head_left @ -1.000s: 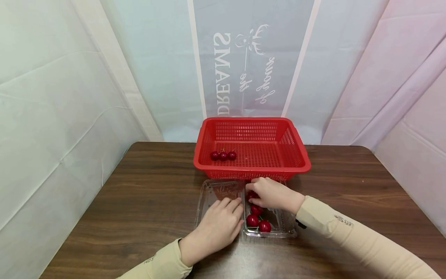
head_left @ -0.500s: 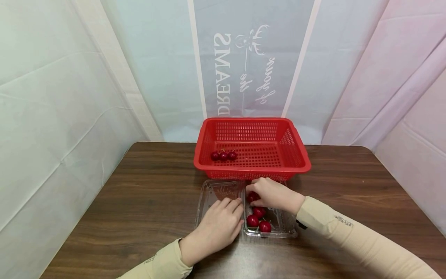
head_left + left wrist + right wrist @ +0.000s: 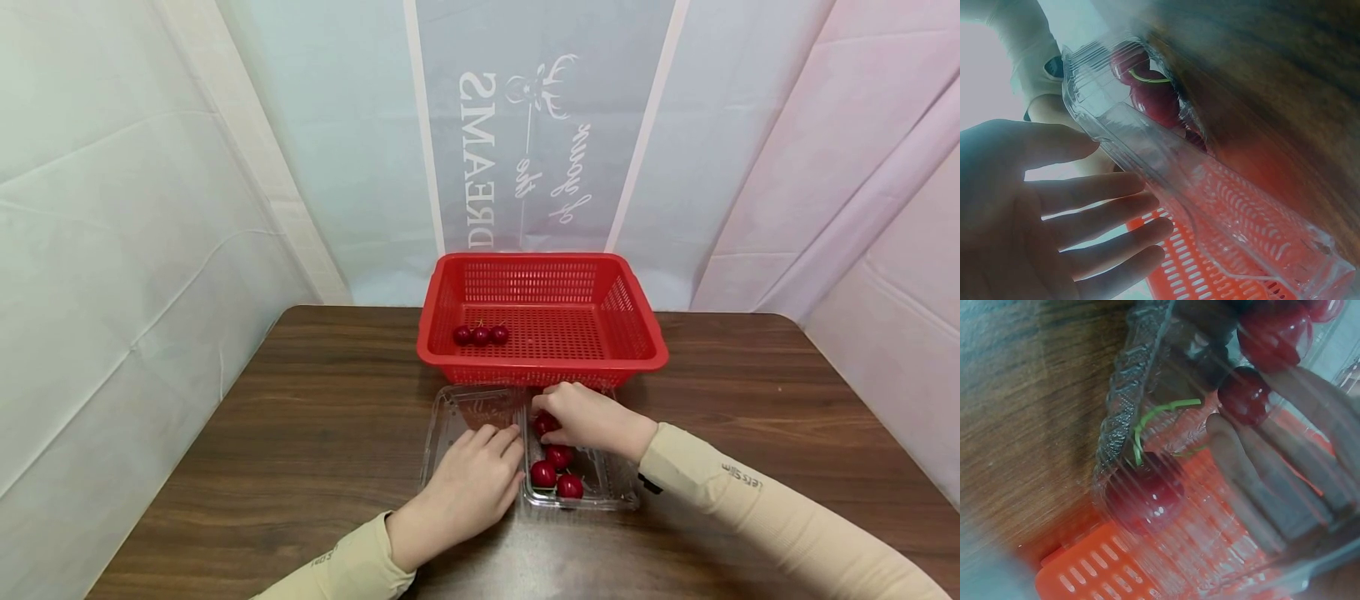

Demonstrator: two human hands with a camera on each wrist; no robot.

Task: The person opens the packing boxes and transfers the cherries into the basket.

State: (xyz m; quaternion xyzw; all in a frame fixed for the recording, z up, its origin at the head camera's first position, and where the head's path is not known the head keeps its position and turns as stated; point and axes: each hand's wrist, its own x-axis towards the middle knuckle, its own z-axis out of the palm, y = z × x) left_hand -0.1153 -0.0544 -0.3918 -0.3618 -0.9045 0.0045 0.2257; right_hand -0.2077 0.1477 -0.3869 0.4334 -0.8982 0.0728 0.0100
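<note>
A clear plastic clamshell box lies unfolded on the table, its lid to the left. My left hand rests over the lid, fingers stretched to the hinge side, as the left wrist view also shows. Inside the right half, my right hand pinches a cherry between thumb and fingers near the far end. Closer to me in that half sit more cherries, one just below the fingers, one at the left wall and one at the front. Another cherry with a green stem shows in the right wrist view.
Directly behind the box stands a red perforated basket, with a row of cherries at the left of its floor. The brown wooden table extends to both sides. Pale curtains hang around the back and sides.
The pinched cherry and the one just below it have shifted slightly to the right, and my right hand has edged the same way. My left hand stays in place.
</note>
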